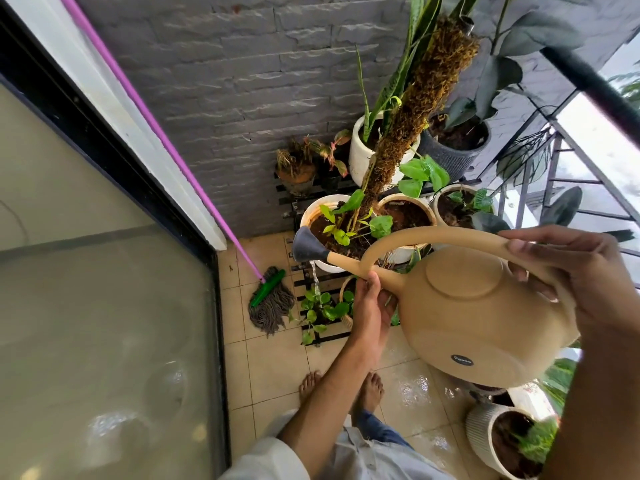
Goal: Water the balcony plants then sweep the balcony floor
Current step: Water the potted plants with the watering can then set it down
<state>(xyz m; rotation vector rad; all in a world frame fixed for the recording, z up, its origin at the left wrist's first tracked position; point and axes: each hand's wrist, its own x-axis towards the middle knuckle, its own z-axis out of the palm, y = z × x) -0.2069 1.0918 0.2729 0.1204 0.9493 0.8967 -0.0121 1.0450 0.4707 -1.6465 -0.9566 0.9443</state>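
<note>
Leftmost, one glass door [104, 306] fills the near side, and one mop [272, 303] with a purple handle leans from the top left corner down to the tiled floor [273, 355], its grey strands resting by the door frame. Next come the plants: two small pots [298, 171] on a black rack against the far grey wall, one white pot [320, 216] with a mossy pole, and one small leafy plant [322, 306] low on the floor rack. A thin stream of water [316, 275] falls from the grey spout head onto that small plant. The left hand [372, 306] curls its fingers round the spout where it joins the body. One tan watering can [474, 306] is tilted towards the left, held up in front of the person. The right hand [571, 271] wraps round the arched handle, near right. At least four more pots stand behind and to the right, by the railing [588, 81].
</note>
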